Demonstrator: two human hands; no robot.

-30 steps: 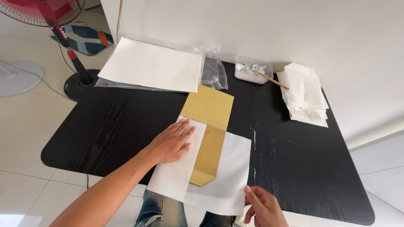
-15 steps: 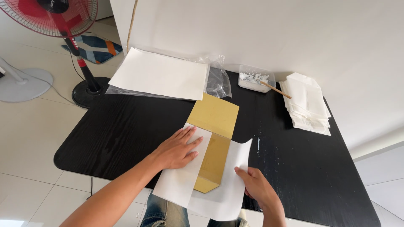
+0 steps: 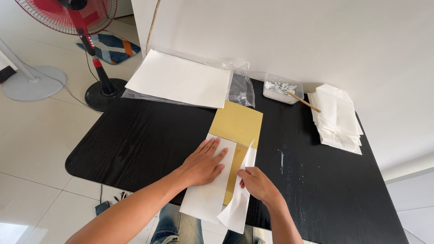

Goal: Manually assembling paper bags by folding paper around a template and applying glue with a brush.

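Since the earlier frame our right hand (image 3: 258, 183) has come up from the near edge of the counter (image 3: 135, 140) to the right flap of the white paper sheet (image 3: 209, 190) and has lifted it, so that flap now stands up and leans over the gold card (image 3: 237, 124) instead of lying flat; our left hand (image 3: 204, 162) has stayed pressed in the same spot.

Far left, on the tiled floor, we see a red standing fan (image 3: 72, 16) on a black round base, with a white round base beside it and a patterned mat behind. On the counter's back left lies a stack of white sheets (image 3: 181, 80) on a clear plastic bag (image 3: 239, 88).

Our left hand lies flat on the left part of the white paper sheet, fingers (image 3: 212, 149) spread and released, pinning the paper down at the near edge of the counter. The gold card sits under the sheet, its far half bare. Our right hand pinches the raised flap just right of it, fingers closed on the paper's edge.

Further right stand a small clear tub (image 3: 280, 89) of white bits with a wooden stick (image 3: 304, 102) leaning out, and a pile of folded white paper (image 3: 337, 118) near the wall.
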